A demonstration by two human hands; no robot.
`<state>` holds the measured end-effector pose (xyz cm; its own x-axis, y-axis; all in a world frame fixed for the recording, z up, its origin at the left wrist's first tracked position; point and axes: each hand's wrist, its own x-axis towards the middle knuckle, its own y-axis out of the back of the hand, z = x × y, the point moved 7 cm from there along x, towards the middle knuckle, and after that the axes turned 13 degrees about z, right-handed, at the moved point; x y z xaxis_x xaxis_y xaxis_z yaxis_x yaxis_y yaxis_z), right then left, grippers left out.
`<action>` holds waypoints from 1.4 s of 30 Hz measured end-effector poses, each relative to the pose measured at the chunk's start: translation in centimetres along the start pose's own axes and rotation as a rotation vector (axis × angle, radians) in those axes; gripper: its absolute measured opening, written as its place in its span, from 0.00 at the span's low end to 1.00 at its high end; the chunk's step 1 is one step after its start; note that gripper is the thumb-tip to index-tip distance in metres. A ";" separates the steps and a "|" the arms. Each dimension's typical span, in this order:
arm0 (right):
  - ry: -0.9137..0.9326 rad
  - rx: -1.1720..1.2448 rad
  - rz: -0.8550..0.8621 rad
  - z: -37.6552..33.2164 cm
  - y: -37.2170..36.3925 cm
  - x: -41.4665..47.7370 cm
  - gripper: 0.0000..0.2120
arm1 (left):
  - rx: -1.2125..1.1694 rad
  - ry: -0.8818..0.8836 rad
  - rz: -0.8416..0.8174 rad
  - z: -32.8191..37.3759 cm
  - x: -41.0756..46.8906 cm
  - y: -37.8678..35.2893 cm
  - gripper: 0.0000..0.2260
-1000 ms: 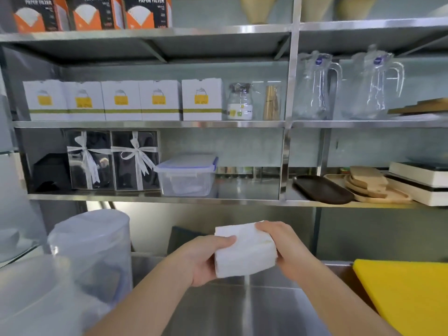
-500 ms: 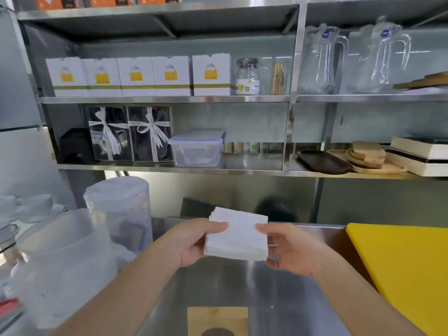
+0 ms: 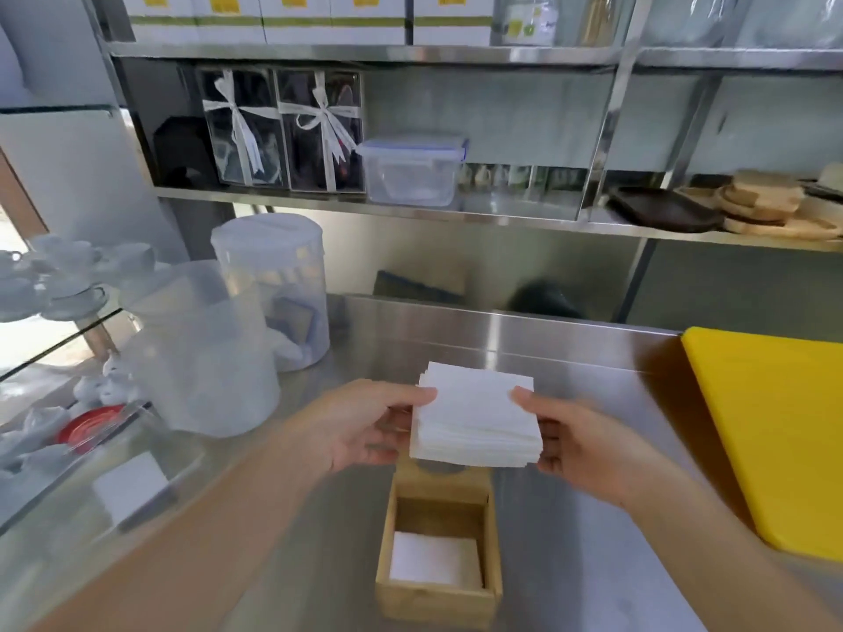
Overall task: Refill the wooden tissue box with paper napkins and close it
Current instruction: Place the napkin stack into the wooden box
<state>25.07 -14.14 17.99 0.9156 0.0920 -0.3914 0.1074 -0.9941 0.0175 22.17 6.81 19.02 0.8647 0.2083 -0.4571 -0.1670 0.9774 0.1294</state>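
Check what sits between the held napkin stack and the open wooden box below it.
Head view: only the wooden lid, partly hidden under the napkin stack, behind the open wooden box.

Bright, even daylight enters from the left. Soft glare streaks the steel counter [image 3: 570,563]. Edges bow outward, and the arms and left-hand jugs [image 3: 205,353] are blurred.

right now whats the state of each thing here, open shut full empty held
wooden tissue box: open, lid off, a few white napkins at the bottom
napkin stack: held above the box, not yet in
left hand: gripping the stack's left edge
right hand: gripping the stack's right edge
clear lidded container: on the shelf, lid on
tall plastic canister: lid on
yellow board: lying flat on the counter, nothing on its visible part
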 end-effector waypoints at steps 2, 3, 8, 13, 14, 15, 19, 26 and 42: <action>-0.014 -0.025 -0.010 1.5 -0.3 -0.5 0.16 | 0.012 0.023 -0.004 -1.7 -0.3 0.1 0.11; -0.026 -0.029 -0.011 2.2 -0.4 -0.8 0.15 | 0.021 0.034 -0.004 -2.5 -0.4 0.1 0.10; -0.098 -0.020 0.007 5.2 -1.2 -1.2 0.08 | 0.065 0.083 0.024 -5.7 -0.6 0.6 0.08; -0.144 -0.090 0.036 7.5 -1.8 -1.1 0.11 | 0.119 0.112 0.089 -8.0 -0.4 1.2 0.05; -0.147 -0.105 0.054 7.9 -1.8 -1.0 0.14 | 0.116 0.120 0.093 -8.5 -0.5 1.1 0.05; -0.152 -0.109 0.075 8.2 -1.8 -1.0 0.17 | 0.114 0.124 0.091 -9.0 -0.4 1.0 0.05; -0.157 -0.091 0.123 8.8 -1.9 -1.2 0.17 | 0.123 0.110 0.086 -10.8 0.2 0.6 0.04; -0.148 -0.124 0.125 10.1 -2.2 -1.1 0.10 | 0.175 0.056 0.090 -12.6 1.9 0.7 0.23; -0.066 -0.231 0.139 10.3 -2.6 0.3 0.09 | 0.234 -0.227 -0.038 -11.7 2.2 -0.5 0.08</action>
<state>21.07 -12.10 8.39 0.9015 -0.0556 -0.4292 0.0751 -0.9565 0.2817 18.64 7.21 7.69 0.9562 0.1331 -0.2608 -0.0424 0.9442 0.3265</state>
